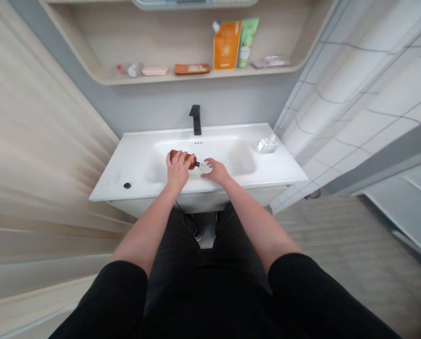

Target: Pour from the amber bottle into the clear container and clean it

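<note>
My left hand [177, 169] is wrapped round an amber bottle [193, 164] over the sink basin [242, 157]. The bottle lies almost on its side, its black neck pointing right and slightly down. In my right hand [216, 171] is a small clear cup [205, 167], its open side turned toward the bottle's neck. Neck and cup are very close; I cannot tell whether they touch, and no liquid can be made out. On the counter left of the basin lies a small round black cap [127, 185].
A black faucet [196, 120] stands behind the basin. A clear square container [267, 145] sits on the counter's right side. Above, a shelf [133, 81] holds an orange pouch [226, 45], a green tube [247, 42] and several small items. A beige curtain [37, 141] hangs at left.
</note>
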Motion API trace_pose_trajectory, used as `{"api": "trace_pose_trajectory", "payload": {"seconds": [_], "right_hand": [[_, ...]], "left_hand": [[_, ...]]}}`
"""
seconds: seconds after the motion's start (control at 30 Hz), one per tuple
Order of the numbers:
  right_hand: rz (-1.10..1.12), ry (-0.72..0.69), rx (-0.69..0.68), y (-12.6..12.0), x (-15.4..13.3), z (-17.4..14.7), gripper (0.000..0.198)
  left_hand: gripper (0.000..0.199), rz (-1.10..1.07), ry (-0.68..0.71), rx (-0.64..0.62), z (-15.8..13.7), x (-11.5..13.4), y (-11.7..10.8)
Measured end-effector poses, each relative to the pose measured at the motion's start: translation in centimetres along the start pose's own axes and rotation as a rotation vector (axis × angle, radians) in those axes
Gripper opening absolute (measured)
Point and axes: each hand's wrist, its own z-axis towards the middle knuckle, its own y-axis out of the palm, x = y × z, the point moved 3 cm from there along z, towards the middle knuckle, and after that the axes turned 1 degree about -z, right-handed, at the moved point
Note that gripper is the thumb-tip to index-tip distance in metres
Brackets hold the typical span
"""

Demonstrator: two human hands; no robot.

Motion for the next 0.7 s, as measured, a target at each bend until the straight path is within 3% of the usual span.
{"api": "trace_pose_trajectory", "payload": {"seconds": [0.7], "right_hand": [[-0.009, 0.003, -0.001, -0.19, -0.11, -0.05, 0.080]], "left_hand": [[0.064, -0.010, 0.005, -0.013, 0.03, 0.17, -0.02]]}}
